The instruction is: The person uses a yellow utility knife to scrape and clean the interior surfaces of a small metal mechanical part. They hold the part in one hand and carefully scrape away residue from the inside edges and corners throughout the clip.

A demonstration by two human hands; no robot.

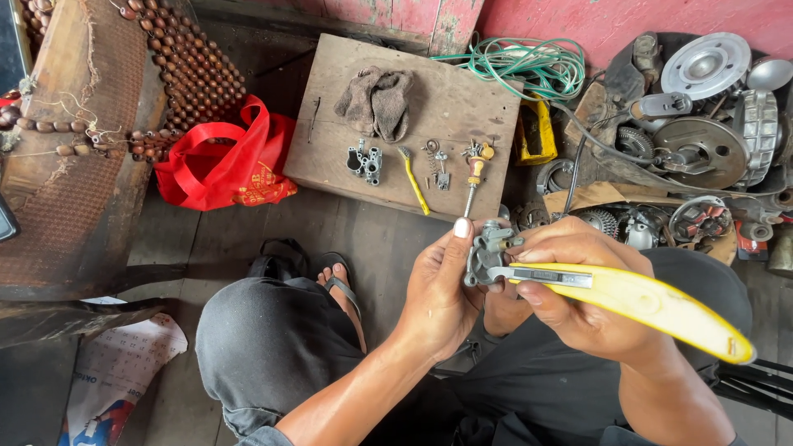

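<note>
My left hand grips a small grey metal engine part held up over my lap. My right hand holds a yellow utility knife, its blade tip resting against the metal part. On the wooden board ahead lie another grey metal part, a yellow toothbrush, small springs and pins, a screwdriver and a brown rag.
A red bag lies left of the board. A wooden beaded seat cover drapes at the upper left. Green wire and a pile of engine parts fill the right. My sandalled foot rests on the plank floor.
</note>
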